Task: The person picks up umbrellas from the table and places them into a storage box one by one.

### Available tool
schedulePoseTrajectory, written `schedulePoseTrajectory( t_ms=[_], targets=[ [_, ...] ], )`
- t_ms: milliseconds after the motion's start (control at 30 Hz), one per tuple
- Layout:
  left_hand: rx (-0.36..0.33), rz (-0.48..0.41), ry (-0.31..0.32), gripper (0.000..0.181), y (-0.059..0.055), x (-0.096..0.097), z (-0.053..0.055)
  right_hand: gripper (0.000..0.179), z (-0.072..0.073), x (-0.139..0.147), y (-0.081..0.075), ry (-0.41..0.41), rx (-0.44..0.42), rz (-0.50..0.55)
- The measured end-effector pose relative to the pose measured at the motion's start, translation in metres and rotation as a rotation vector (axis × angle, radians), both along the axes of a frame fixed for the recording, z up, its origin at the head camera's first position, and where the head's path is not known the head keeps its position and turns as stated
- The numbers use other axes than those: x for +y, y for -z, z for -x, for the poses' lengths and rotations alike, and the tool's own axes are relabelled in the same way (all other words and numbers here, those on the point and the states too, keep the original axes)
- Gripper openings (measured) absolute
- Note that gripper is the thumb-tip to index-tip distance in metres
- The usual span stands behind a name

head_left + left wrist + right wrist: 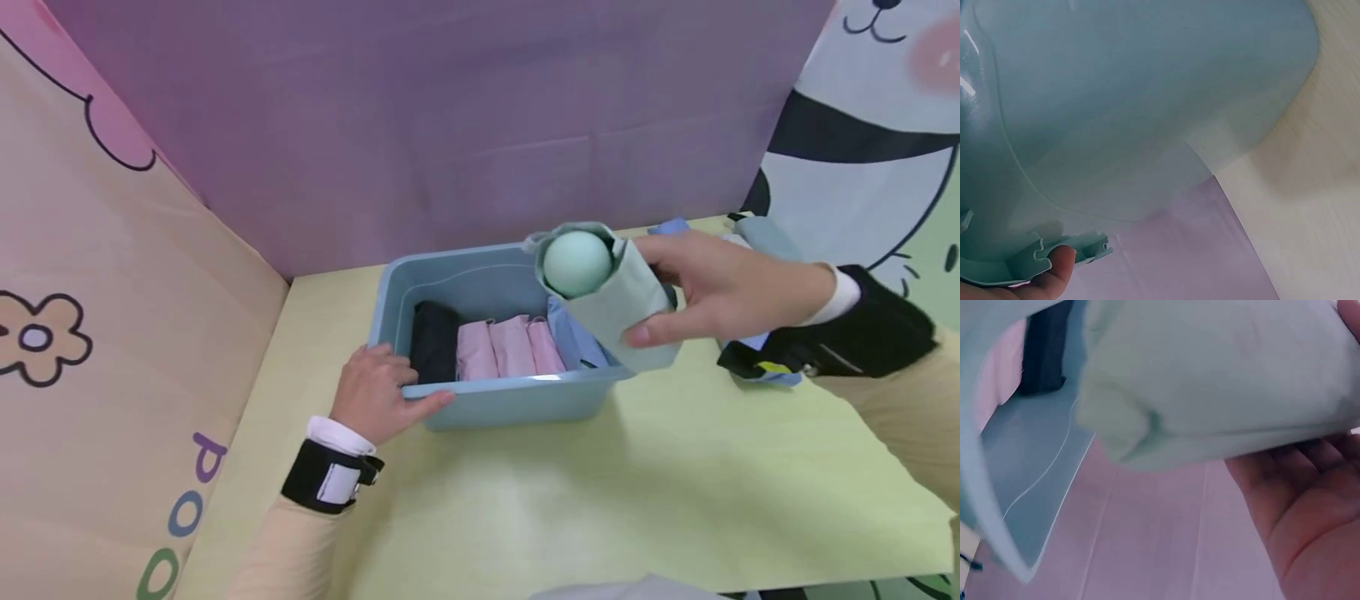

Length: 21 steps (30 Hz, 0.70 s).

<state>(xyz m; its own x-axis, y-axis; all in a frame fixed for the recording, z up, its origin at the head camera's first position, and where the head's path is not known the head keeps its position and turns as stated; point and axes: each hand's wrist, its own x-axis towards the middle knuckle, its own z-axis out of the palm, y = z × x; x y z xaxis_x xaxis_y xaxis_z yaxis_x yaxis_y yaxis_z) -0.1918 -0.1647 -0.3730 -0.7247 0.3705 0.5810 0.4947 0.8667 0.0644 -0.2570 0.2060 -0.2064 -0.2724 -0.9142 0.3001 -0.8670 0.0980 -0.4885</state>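
Observation:
My right hand (712, 287) holds a pale green fabric pouch (626, 312) over the right end of a blue plastic bin (517, 404). A smooth, round mint-green end (577, 263) shows in the pouch's open mouth; the rest of what is inside is hidden. In the right wrist view the pouch (1222, 375) lies across the palm. My left hand (378, 396) grips the bin's rim at its near left corner. Inside the bin stand a black bundle (435, 342), several pink bundles (513, 346) and a blue one (573, 333), side by side.
More blue and grey fabric items (768, 237) lie on the table's right side, partly behind my right arm. The pale yellow table (487, 517) meets a purple backdrop (450, 125) behind the bin. A printed beige panel (112, 250) borders the left.

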Motion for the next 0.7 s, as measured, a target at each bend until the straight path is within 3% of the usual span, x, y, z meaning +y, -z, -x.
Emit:
schedulePoseTrajectory(
  t_ms=[267,333,500,700],
  targets=[
    [-0.007,0.002,-0.004,0.06,0.0,0.0,0.0,0.055,0.02,-0.032,-0.005,0.09,-0.228,0.026],
    [-0.006,-0.001,-0.003,0.06,-0.001,0.0,0.001,0.054,0.025,-0.044,-0.003,0.124,-0.318,0.036],
    [0.006,-0.01,-0.002,0.06,0.001,-0.001,0.002,0.058,0.045,-0.078,0.012,0.181,-0.489,0.048],
    [0.006,-0.005,0.009,0.066,0.002,-0.002,0.004,0.073,0.067,-0.117,0.038,0.313,-0.583,0.014]
  ],
)
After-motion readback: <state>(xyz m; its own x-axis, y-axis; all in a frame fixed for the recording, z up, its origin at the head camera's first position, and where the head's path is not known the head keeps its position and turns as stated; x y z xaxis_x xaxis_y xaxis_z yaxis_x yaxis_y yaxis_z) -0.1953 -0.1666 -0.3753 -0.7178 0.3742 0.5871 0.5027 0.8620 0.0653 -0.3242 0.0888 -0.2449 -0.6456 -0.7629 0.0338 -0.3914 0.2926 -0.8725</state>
